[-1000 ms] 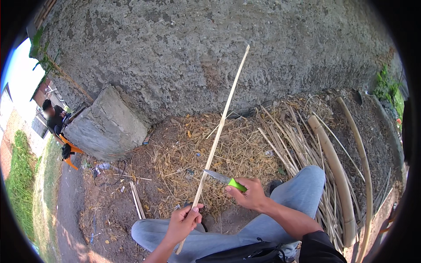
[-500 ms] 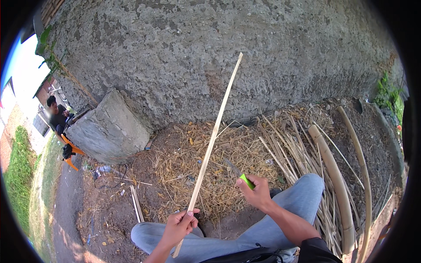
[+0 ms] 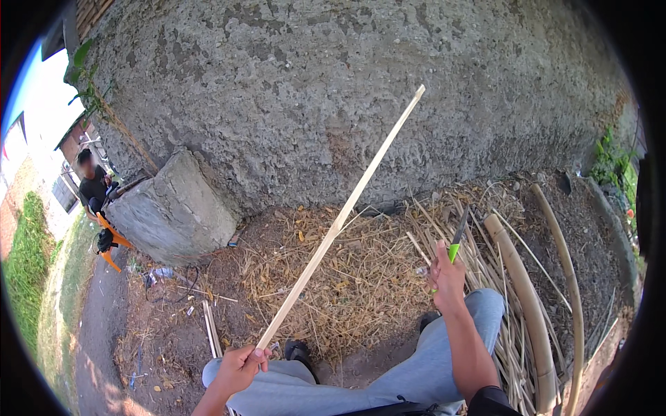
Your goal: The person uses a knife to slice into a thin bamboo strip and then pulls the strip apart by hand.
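Observation:
My left hand (image 3: 239,369) is closed round the lower end of a long, pale bamboo strip (image 3: 300,286). The strip slants up and to the right across the middle of the view, with a knot partway along and its tip in front of the wall. In my right hand (image 3: 447,279), held above my right knee, is a knife (image 3: 458,234) with a bright green handle. Its dark blade points up, clear of the strip. Both my jeans-clad knees are spread below the hands.
Thin bamboo strips (image 3: 479,262) and thick bamboo poles (image 3: 522,288) lie at the right. Shavings (image 3: 347,295) cover the ground before me. A rough wall (image 3: 291,104) rises ahead, with a concrete block (image 3: 177,211) at left. Beyond it sits a person (image 3: 92,184) near an orange chair (image 3: 113,232).
My right hand has moved up and right, turning the knife upright. My left hand has shifted left and down, and the strip leans further to the right.

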`<action>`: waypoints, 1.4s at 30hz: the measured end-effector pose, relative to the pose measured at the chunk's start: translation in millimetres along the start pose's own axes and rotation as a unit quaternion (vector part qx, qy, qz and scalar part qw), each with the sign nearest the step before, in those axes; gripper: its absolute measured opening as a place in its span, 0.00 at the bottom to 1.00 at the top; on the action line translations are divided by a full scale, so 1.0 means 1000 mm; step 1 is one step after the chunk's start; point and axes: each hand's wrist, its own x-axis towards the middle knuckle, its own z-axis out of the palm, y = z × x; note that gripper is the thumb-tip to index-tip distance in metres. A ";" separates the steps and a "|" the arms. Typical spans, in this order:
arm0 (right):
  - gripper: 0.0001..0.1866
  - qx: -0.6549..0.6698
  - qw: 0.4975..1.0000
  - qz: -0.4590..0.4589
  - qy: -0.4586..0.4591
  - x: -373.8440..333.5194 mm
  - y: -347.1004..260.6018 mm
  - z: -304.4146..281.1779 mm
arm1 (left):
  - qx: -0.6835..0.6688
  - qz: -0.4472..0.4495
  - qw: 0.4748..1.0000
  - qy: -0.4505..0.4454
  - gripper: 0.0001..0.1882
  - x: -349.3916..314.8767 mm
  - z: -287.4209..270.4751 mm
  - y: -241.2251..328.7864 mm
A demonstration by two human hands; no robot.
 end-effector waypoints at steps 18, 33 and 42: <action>0.28 0.130 0.987 -0.090 0.024 0.014 -0.031 -0.020 | 0.194 0.129 0.967 -0.101 0.09 0.060 0.006 0.018; 0.20 0.149 0.985 0.008 0.088 0.031 -0.011 -0.040 | 0.194 0.310 0.902 0.231 0.13 0.116 0.069 -0.037; 0.20 0.166 0.985 -0.027 0.044 0.032 -0.004 -0.045 | 0.159 0.264 0.908 0.285 0.15 0.109 0.078 -0.044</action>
